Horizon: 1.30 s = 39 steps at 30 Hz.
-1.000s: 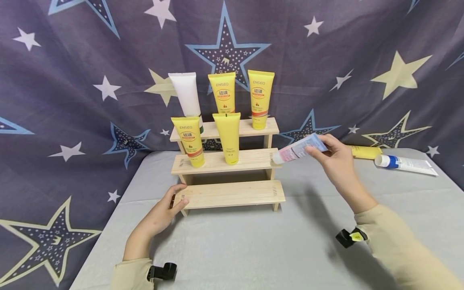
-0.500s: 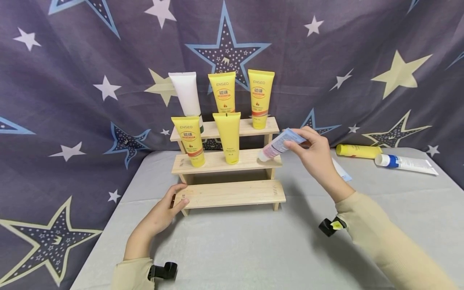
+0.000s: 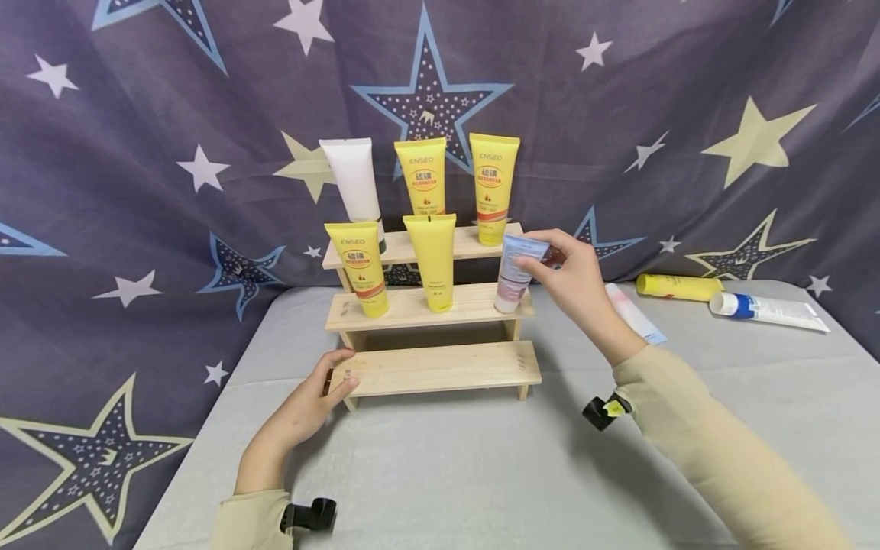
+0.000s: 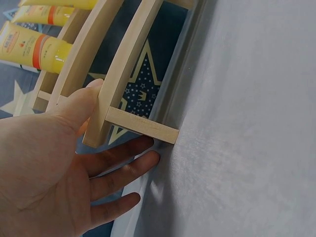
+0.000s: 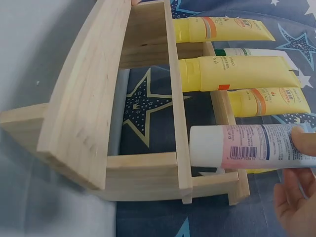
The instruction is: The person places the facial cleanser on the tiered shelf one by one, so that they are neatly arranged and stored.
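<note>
A three-tier wooden display stand point(image 3: 440, 370) faces me. My left hand point(image 3: 305, 401) grips the left end of its lowest shelf; in the left wrist view the thumb lies on the wood and several fingers point(image 4: 123, 170) stretch out below. My right hand point(image 3: 577, 279) pinches the upper end of a blue-and-pink squeeze tube point(image 3: 512, 275), cap down at the right end of the middle shelf. The tube's white cap point(image 5: 206, 146) is right at that shelf in the right wrist view. Left of it stand a plain yellow tube point(image 3: 433, 260) and a printed yellow tube point(image 3: 359, 267).
The top shelf bears a white tube point(image 3: 352, 176) and two yellow tubes point(image 3: 422, 176). On the grey cloth point(image 3: 447, 473) at right lie a pink-and-white tube point(image 3: 632, 312), a yellow tube point(image 3: 681, 287) and a white tube with a blue band point(image 3: 777, 312). A star-patterned curtain point(image 3: 227, 99) hangs behind.
My right hand has moved left with the blue-and-pink tube, turning it from slanted to nearly upright on the middle shelf. The pink-and-white tube has come into view. My left hand has stayed put.
</note>
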Each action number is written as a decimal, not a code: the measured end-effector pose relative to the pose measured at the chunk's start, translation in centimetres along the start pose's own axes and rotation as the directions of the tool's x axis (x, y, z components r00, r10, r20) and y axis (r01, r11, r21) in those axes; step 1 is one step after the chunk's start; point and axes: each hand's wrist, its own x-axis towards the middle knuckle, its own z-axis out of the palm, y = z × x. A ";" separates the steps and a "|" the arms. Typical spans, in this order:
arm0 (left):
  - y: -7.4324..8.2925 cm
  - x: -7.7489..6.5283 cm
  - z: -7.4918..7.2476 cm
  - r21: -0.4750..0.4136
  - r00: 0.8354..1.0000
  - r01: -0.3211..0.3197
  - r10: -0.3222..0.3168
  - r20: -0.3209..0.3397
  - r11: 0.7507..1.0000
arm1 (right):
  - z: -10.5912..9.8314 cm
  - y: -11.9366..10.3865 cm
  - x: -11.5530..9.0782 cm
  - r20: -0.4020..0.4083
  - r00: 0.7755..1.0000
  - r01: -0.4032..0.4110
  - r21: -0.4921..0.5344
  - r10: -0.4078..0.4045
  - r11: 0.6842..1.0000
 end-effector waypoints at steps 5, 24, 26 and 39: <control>0.1 -0.1 0.0 0.000 1.000 0.001 -0.001 0.003 1.000 | 0.9 -0.1 0.5 -0.004 1.000 0.002 0.015 -0.002 1.000; 0.5 -0.3 -0.1 -0.010 1.000 0.012 -0.012 0.012 1.000 | 1.1 0.3 0.4 -0.022 0.999 0.027 0.057 -0.026 0.998; 0.4 -0.3 -0.1 -0.009 1.000 0.009 -0.009 0.009 1.000 | 0.7 0.5 0.2 -0.026 0.999 0.024 0.063 -0.023 0.998; 0.4 -0.2 -0.1 -0.017 1.000 -0.003 0.003 0.009 1.000 | -2.9 4.1 -1.4 -0.039 0.996 -0.075 0.028 0.076 0.997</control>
